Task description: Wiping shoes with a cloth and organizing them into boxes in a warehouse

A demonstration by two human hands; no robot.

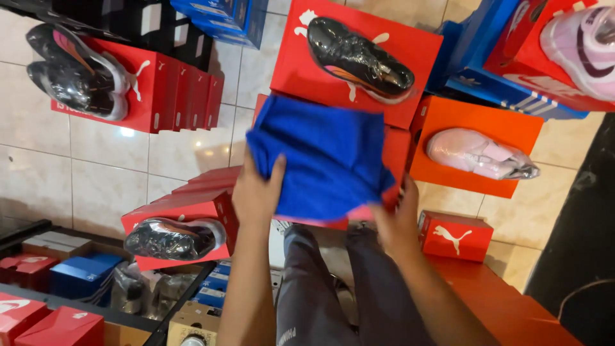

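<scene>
Both bare forearms rise from the lower edge of the view, angled slightly toward each other, with the person's grey-trousered legs between them. The left hand (256, 192) is raised with its palm turned away, thumb spread out to the side and fingers closed in a grip. The right hand (398, 221) sits a little lower, just across from the left, its fingers curled inward in a pinching hold.
</scene>
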